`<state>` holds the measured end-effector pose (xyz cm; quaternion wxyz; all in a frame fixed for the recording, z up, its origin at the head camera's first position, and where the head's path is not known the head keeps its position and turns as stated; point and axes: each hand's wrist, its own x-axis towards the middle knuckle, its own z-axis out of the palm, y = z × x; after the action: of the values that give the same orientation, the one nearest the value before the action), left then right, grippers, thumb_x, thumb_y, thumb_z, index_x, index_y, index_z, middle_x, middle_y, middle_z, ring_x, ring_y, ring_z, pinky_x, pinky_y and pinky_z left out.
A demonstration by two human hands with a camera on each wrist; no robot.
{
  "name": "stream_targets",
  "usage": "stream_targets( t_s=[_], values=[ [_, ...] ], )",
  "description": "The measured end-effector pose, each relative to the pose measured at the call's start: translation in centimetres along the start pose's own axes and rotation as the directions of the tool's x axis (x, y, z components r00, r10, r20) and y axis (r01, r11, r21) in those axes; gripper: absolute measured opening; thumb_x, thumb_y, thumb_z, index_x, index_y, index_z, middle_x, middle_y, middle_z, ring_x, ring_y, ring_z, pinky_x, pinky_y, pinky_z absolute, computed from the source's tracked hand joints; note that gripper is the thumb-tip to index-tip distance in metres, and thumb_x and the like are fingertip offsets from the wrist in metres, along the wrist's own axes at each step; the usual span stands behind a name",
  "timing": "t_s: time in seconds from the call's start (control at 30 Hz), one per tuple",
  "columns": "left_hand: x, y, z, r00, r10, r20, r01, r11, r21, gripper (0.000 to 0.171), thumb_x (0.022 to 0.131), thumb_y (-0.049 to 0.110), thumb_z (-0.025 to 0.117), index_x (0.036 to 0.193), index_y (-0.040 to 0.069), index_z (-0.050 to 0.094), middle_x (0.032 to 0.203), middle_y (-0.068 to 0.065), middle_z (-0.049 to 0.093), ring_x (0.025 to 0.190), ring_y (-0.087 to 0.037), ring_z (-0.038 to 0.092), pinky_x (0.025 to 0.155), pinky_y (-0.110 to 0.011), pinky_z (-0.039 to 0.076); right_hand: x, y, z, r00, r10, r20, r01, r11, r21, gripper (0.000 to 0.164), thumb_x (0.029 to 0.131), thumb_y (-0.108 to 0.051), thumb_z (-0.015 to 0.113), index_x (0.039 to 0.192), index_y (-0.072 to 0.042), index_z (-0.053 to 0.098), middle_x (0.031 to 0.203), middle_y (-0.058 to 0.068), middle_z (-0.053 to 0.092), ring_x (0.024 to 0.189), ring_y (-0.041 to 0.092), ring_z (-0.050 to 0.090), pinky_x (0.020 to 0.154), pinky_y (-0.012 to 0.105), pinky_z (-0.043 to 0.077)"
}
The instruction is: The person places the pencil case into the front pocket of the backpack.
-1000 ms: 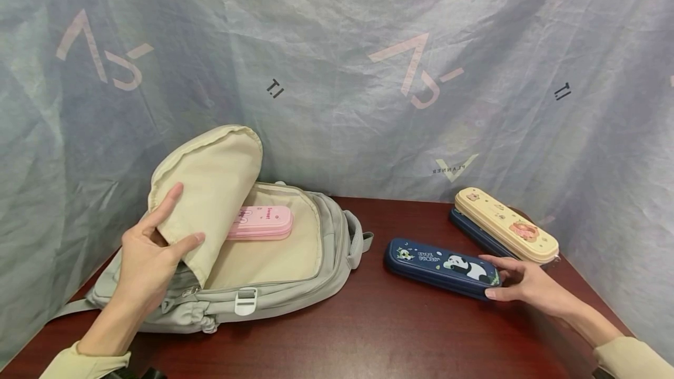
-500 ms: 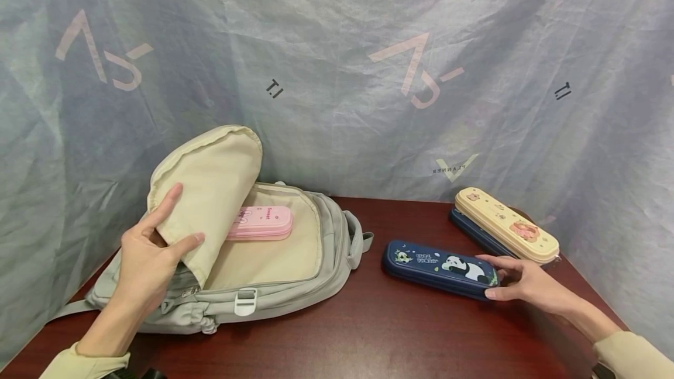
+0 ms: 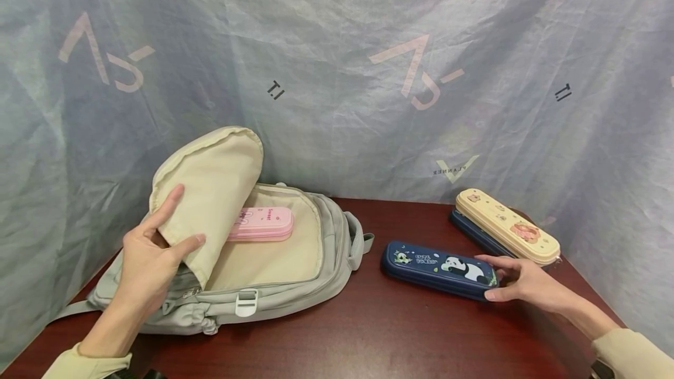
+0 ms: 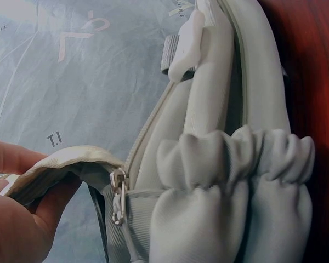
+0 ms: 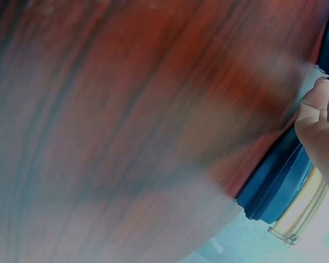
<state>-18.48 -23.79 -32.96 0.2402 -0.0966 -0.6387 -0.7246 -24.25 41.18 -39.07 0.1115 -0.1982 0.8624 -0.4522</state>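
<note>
My left hand (image 3: 152, 256) grips the raised cream-lined flap (image 3: 216, 186) of a grey backpack (image 3: 329, 238), thumb and fingers on the lining side in the head view. In the left wrist view the flap edge (image 4: 79, 155) passes between thumb and fingers, beside a metal zipper pull (image 4: 118, 194). A pink pencil case (image 3: 265, 222) lies inside the bag, its left part hidden by the flap. To the right, my right hand (image 3: 526, 285) pinches the right end of a navy panda pencil case (image 3: 437, 271), fingers at the far side and thumb at the near side.
Behind the right hand, a cream pencil case (image 3: 505, 224) lies on top of another navy pencil case (image 3: 476, 233). The dark red table (image 3: 368, 332) meets a grey printed curtain (image 3: 337, 75) at the back and sides. A backpack strap (image 3: 74, 310) trails left.
The left end of the panda pencil case has shifted slightly left and toward me, with my right hand still on it. My left hand and the flap have stayed in place.
</note>
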Motion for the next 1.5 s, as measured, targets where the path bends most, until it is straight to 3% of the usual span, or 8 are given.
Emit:
stream_targets(
  t_s=[0.3,0.47,0.6,0.77,1.07,1.5],
  values=[
    [0.0,0.0,0.0,1.0,0.006,-0.005,-0.005,1.0,0.022,0.092,0.081,-0.03,0.069,0.158,0.017,0.051,0.169,-0.005,0.034,0.128,-0.007,0.055,0.09,-0.014,0.054,0.0,-0.2,0.2,1.0,0.007,-0.003,-0.007,1.0,0.01,0.07,0.093,-0.006,0.08,0.151,0.013,0.044,0.108,0.014,0.071,0.098,0.01,0.063,0.077,0.022,0.052],
    [0.0,0.0,0.0,1.0,0.016,-0.008,-0.016,0.999,0.036,0.092,0.08,-0.03,0.069,0.158,0.016,0.051,0.169,-0.004,0.035,0.13,-0.007,0.054,0.089,-0.013,0.054,0.0,-0.3,0.3,0.999,0.047,-0.004,-0.047,0.997,0.06,0.073,0.094,-0.006,0.079,0.153,0.013,0.041,0.116,0.021,0.069,0.101,0.012,0.065,0.079,0.024,0.054],
    [-0.1,0.0,0.1,1.0,0.011,-0.013,-0.01,0.999,0.044,0.092,0.08,-0.03,0.07,0.158,0.017,0.051,0.169,-0.003,0.035,0.131,-0.008,0.052,0.089,-0.013,0.054,-0.1,-0.6,0.4,0.997,0.069,-0.029,-0.068,0.996,0.056,0.074,0.094,-0.008,0.079,0.154,0.012,0.041,0.112,0.02,0.069,0.099,0.014,0.066,0.078,0.024,0.054],
    [0.0,0.0,0.0,1.0,0.013,-0.014,-0.012,0.999,0.048,0.092,0.08,-0.03,0.07,0.158,0.017,0.051,0.169,-0.002,0.034,0.139,-0.013,0.046,0.091,-0.012,0.052,-0.3,-1.1,0.5,0.996,0.062,-0.068,-0.061,0.998,0.014,0.073,0.095,-0.008,0.078,0.155,0.01,0.041,0.108,0.017,0.068,0.094,0.015,0.066,0.075,0.025,0.055],
    [0.0,0.0,0.1,1.0,0.011,-0.009,-0.011,1.0,0.02,0.093,0.08,-0.031,0.068,0.158,0.016,0.051,0.169,-0.005,0.034,0.131,-0.009,0.053,0.091,-0.014,0.054,-0.7,-1.8,0.8,0.994,0.048,-0.099,-0.05,0.999,-0.01,0.072,0.095,-0.009,0.079,0.154,0.01,0.042,0.097,0.012,0.066,0.087,0.015,0.066,0.072,0.025,0.054],
    [-0.1,0.1,0.0,1.0,0.021,-0.008,-0.021,0.999,0.036,0.092,0.08,-0.031,0.068,0.158,0.016,0.051,0.169,-0.004,0.034,0.138,-0.011,0.049,0.092,-0.013,0.052,-1.1,-2.2,0.6,0.995,0.025,-0.1,-0.027,0.999,-0.018,0.068,0.097,-0.007,0.075,0.153,0.012,0.041,0.111,0.017,0.065,0.094,0.014,0.067,0.075,0.024,0.057]
  ],
)
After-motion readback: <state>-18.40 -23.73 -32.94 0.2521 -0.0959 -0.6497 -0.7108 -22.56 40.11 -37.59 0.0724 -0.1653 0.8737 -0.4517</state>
